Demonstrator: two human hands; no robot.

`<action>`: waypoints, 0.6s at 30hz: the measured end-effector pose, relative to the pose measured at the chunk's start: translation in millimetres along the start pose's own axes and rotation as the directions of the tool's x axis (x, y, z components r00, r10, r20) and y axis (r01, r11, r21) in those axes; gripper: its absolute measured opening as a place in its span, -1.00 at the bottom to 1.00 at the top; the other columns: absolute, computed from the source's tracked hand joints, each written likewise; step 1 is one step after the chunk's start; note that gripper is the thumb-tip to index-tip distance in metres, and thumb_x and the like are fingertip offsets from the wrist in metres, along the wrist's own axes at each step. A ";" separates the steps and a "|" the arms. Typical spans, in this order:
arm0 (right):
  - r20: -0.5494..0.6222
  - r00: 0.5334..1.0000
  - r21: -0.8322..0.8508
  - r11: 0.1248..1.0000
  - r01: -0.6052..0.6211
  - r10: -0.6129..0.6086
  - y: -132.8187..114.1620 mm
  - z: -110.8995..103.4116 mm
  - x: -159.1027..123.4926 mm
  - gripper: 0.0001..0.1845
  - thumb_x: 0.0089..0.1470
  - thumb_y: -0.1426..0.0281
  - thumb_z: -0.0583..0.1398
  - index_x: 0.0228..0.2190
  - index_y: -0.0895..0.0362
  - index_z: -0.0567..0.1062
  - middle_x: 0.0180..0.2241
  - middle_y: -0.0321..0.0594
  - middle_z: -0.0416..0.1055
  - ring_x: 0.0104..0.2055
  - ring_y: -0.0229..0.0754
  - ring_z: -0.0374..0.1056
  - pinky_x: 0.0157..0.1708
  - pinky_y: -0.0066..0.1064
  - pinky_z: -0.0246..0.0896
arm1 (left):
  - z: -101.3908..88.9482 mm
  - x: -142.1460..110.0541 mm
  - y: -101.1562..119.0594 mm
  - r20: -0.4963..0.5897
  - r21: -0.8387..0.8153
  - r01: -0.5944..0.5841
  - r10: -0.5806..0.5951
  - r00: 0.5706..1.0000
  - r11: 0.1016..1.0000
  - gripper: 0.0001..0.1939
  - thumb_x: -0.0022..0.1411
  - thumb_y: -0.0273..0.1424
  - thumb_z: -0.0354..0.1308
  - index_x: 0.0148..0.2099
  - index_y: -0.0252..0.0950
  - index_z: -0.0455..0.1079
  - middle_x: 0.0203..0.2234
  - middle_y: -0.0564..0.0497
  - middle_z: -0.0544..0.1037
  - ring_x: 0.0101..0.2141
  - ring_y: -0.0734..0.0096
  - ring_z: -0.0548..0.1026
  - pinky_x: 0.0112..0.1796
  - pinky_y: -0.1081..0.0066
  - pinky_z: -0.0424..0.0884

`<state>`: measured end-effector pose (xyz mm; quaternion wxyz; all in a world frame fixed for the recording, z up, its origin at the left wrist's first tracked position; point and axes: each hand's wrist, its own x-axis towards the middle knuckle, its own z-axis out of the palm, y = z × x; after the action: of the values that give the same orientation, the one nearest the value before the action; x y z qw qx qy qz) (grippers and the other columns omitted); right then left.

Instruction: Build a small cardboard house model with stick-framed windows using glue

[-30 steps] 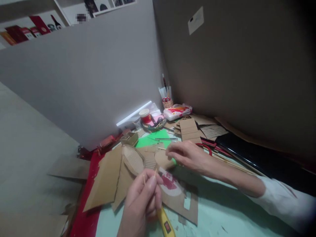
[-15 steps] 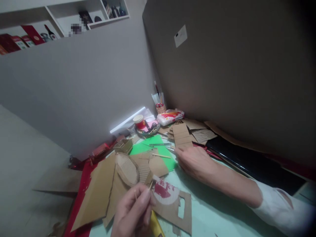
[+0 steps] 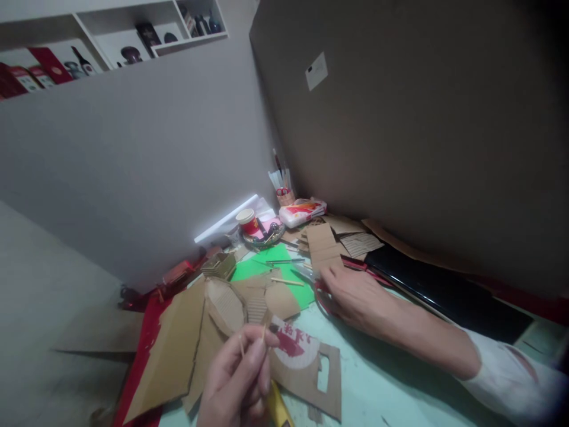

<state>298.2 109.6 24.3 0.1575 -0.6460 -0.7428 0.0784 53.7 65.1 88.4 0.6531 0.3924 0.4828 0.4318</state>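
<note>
My left hand is closed in a pinch near the front edge, with thin wooden sticks poking out between thumb and fingers. Just right of it lies a printed cardboard piece with a cut-out slot. A yellow object shows partly from under that hand. Farther back, my right hand is closed round the red handles of a pair of scissors. Their blades point left over the green sheet. A pale stick and a thin dark tool lie near the blades.
Cardboard sheets cover the left side. A cardboard boat-like shape lies among them. Behind stand a red paper cup, a tissue pack and a pen holder. A glossy black object lies along the right wall.
My right hand has raised the scissors, whose red handles and blades now show in its grip. My left hand has shifted slightly, still pinching the sticks. The view has turned a little.
</note>
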 end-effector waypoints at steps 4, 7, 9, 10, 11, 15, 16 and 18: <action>0.050 0.995 0.396 0.916 0.063 -0.090 -5.7 -21.6 -3.5 -0.62 0.30 0.38 0.19 0.11 0.17 0.35 -0.20 -0.18 0.48 -0.26 -0.13 0.43 -0.21 -0.26 0.41 | -2.8 2.1 2.5 0.050 -0.018 -0.031 0.031 0.998 0.999 -0.53 -0.07 -0.03 0.55 -0.42 -0.33 0.51 -0.75 0.20 0.30 -0.69 0.74 -0.06 -0.63 0.61 -0.17; 0.148 0.969 0.658 0.751 0.052 -0.197 -16.9 -36.5 -9.1 -0.40 0.24 0.23 0.20 0.25 0.10 0.25 -0.26 -0.24 0.49 -0.31 -0.15 0.43 -0.35 -0.39 0.37 | -4.9 2.2 3.1 0.051 -0.043 -0.047 0.049 0.998 0.998 -0.51 -0.03 -0.03 0.52 -0.48 -0.33 0.45 -0.75 0.18 0.30 -0.69 0.73 -0.06 -0.61 0.60 -0.19; 0.195 0.945 0.754 0.657 0.027 -0.263 -26.0 -42.7 -14.7 -0.41 0.15 0.13 0.27 0.17 0.05 0.39 -0.30 -0.29 0.48 -0.33 -0.16 0.42 -0.37 -0.42 0.34 | -4.3 0.9 3.2 0.040 -0.051 -0.054 0.056 0.998 0.997 -0.51 -0.04 -0.03 0.53 -0.49 -0.34 0.44 -0.75 0.18 0.30 -0.68 0.73 -0.08 -0.61 0.60 -0.20; 0.209 0.936 0.783 0.621 0.013 -0.283 -30.3 -44.8 -17.7 -0.44 0.09 0.14 0.32 0.10 0.04 0.46 -0.31 -0.31 0.47 -0.33 -0.16 0.41 -0.36 -0.43 0.32 | -3.3 0.0 3.3 0.035 -0.053 -0.054 0.056 0.998 0.997 -0.51 -0.04 -0.04 0.53 -0.49 -0.34 0.45 -0.75 0.19 0.29 -0.67 0.72 -0.09 -0.62 0.60 -0.20; 0.222 0.928 0.805 0.594 -0.001 -0.299 -34.2 -46.4 -20.5 -0.47 0.03 0.17 0.37 0.03 0.04 0.50 -0.32 -0.32 0.48 -0.34 -0.16 0.40 -0.36 -0.43 0.31 | -1.9 -1.0 3.3 0.029 -0.053 -0.055 0.057 0.998 0.997 -0.52 -0.04 -0.04 0.53 -0.49 -0.34 0.46 -0.76 0.20 0.27 -0.67 0.72 -0.09 -0.62 0.60 -0.19; 0.274 0.903 0.815 0.579 -0.035 -0.331 -44.2 -50.1 -28.6 -0.49 -0.12 0.27 0.46 -0.10 0.06 0.52 -0.28 -0.31 0.49 -0.27 -0.11 0.37 -0.29 -0.39 0.29 | 4.0 -4.1 2.7 -0.026 -0.049 -0.080 0.078 0.997 0.996 -0.55 -0.05 -0.05 0.55 -0.46 -0.33 0.54 -0.76 0.22 0.25 -0.67 0.71 -0.04 -0.63 0.63 -0.12; 0.285 0.897 0.806 0.591 -0.033 -0.338 -45.5 -50.1 -29.9 -0.52 -0.12 0.25 0.46 -0.13 0.06 0.52 -0.30 -0.31 0.48 -0.27 -0.10 0.35 -0.29 -0.39 0.28 | 4.9 -4.3 2.1 -0.042 -0.043 -0.086 0.084 0.996 0.995 -0.55 -0.06 -0.05 0.55 -0.45 -0.33 0.56 -0.75 0.21 0.25 -0.67 0.71 -0.03 -0.63 0.63 -0.11; 0.296 0.888 0.792 0.611 -0.021 -0.353 -47.8 -49.1 -31.9 -0.55 -0.10 0.19 0.47 -0.20 0.05 0.51 -0.34 -0.33 0.43 -0.27 -0.10 0.30 -0.28 -0.39 0.25 | 5.7 -4.1 0.2 -0.059 -0.011 -0.098 0.098 0.993 0.995 -0.54 -0.06 -0.03 0.55 -0.43 -0.34 0.59 -0.76 0.21 0.24 -0.68 0.71 0.01 -0.63 0.63 -0.08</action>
<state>273.7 66.7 81.4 0.2616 -0.4069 -0.7086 0.5136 58.5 60.7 91.1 0.6193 0.3982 0.4790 0.4781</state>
